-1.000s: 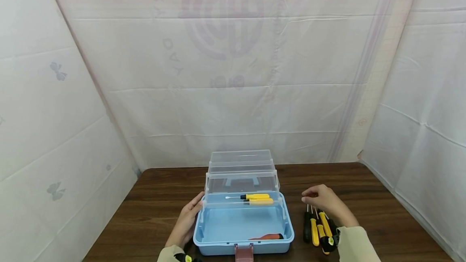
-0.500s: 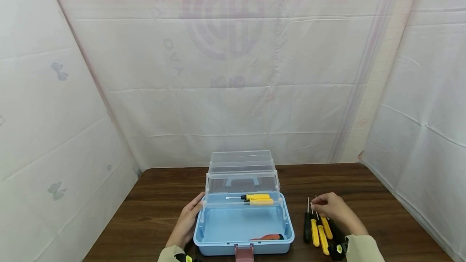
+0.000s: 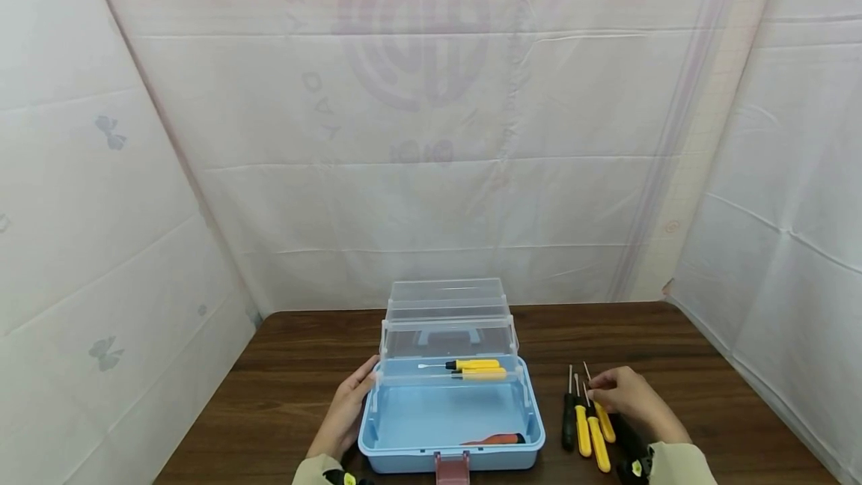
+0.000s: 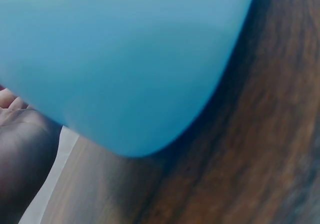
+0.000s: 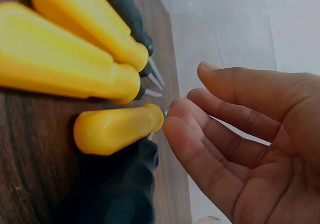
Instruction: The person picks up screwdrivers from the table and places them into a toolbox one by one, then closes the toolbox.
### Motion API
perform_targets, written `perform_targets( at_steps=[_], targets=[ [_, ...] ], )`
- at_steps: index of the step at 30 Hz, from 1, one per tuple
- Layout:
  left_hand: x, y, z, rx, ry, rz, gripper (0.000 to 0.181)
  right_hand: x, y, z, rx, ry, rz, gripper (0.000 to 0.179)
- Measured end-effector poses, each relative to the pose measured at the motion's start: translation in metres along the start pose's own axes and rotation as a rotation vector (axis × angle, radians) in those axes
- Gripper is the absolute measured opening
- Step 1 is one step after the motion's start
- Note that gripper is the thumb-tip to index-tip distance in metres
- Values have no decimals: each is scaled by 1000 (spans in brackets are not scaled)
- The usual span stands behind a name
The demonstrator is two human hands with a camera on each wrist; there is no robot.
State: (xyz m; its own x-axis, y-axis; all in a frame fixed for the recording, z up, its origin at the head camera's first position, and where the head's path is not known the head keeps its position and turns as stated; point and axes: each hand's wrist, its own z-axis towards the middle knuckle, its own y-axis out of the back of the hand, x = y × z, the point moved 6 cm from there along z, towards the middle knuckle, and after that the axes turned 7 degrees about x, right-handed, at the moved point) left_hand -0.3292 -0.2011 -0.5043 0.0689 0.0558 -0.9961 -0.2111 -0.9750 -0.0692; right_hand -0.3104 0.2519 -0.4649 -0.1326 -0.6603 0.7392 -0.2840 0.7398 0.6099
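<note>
My left hand [image 3: 346, 406] rests against the left side of a light blue toolbox [image 3: 451, 459]; the left wrist view mostly shows the box's blue outer wall [image 4: 125, 73]. My right hand [image 3: 633, 397] is over a group of screwdrivers to the right. In the right wrist view its thumb stands apart from the fingers [image 5: 200, 156], which are close to the shaft end of a short yellow screwdriver [image 5: 117, 129]. Longer yellow screwdrivers [image 3: 598, 446] and a black-handled one [image 3: 569, 422] lie alongside. A dark ridged handle [image 5: 120, 189] lies below the short one.
The clear lid [image 3: 446, 309] stands raised at the back of the toolbox. Yellow screwdrivers [image 3: 477, 364] lie toward the box's rear, and an orange-red handled one [image 3: 498, 438] near its front wall. A pinkish latch [image 3: 452, 470] hangs in front. White sheeting [image 3: 444, 208] surrounds the wooden table [image 3: 303, 350].
My right hand has moved right and slightly down across the screwdriver shafts, uncovering more of the yellow handles. The left hand and toolbox have stayed in place.
</note>
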Motion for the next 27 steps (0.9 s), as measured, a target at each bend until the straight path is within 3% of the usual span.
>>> perform_targets(
  at_steps=[10, 27],
  targets=[
    [1, 1, 0, -8, 2, -1, 61, -4, 3, 2, -54, 10, -98, 27],
    [-1, -1, 0, -1, 9, 6, 59, -11, 1, 6, -47, -24, -120, 27]
  ],
)
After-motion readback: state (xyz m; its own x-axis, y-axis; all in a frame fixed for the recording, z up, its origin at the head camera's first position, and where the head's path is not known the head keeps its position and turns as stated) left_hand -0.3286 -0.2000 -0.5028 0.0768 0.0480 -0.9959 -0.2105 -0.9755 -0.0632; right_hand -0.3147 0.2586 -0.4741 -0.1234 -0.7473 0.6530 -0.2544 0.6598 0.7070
